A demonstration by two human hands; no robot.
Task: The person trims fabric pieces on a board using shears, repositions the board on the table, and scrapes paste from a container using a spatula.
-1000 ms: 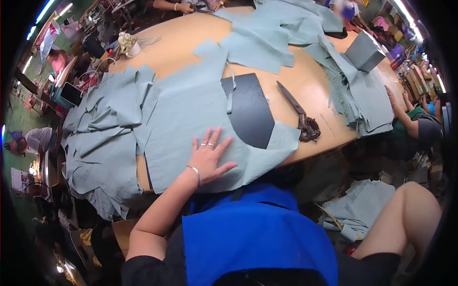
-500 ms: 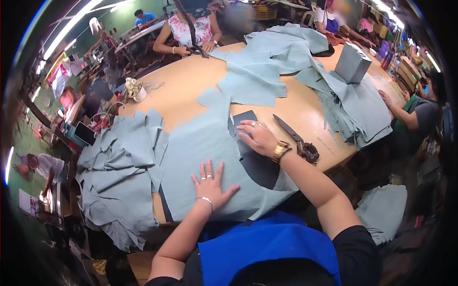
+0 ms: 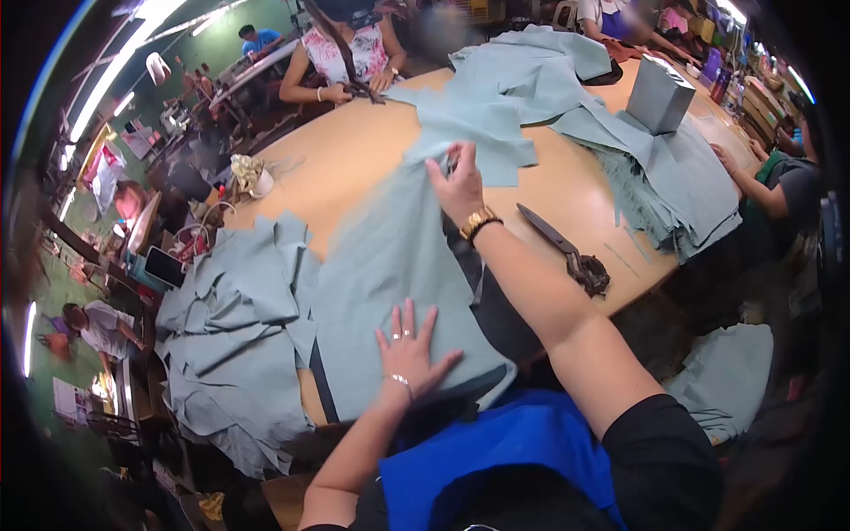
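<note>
In the head view, find the grey-green cloth (image 3: pixel 381 283) around the middle of the frame, spread on the table (image 3: pixel 372 146) and partly over a dark sheet (image 3: pixel 324 389). See the left hand (image 3: pixel 412 358) low in the centre, palm down on the cloth, with fingers straight, fanned out and grasping nothing. See the right hand (image 3: pixel 460 186) above centre, with fingers closed on the cloth near its top edge; cannot tell exactly how much fabric lies inside the grip, nor what to call the small dark patch between the fingers. To handle this well, probably best to press evenly through the left palm and spread fingers, holding the lower part against sliding, and to draw gently with the right, pulling along the weave rather than across it, so as not to skew the fabric. Likely worth easing out the slanting creases between the hands, and checking the turned-up corner at lower right of centre for a trapped fold. Best also to guide the right forearm clear of the shears (image 3: pixel 560 240), lying right of centre, and to avoid dragging the crumpled pile (image 3: pixel 230 283) at left, close beside the cloth.
</note>
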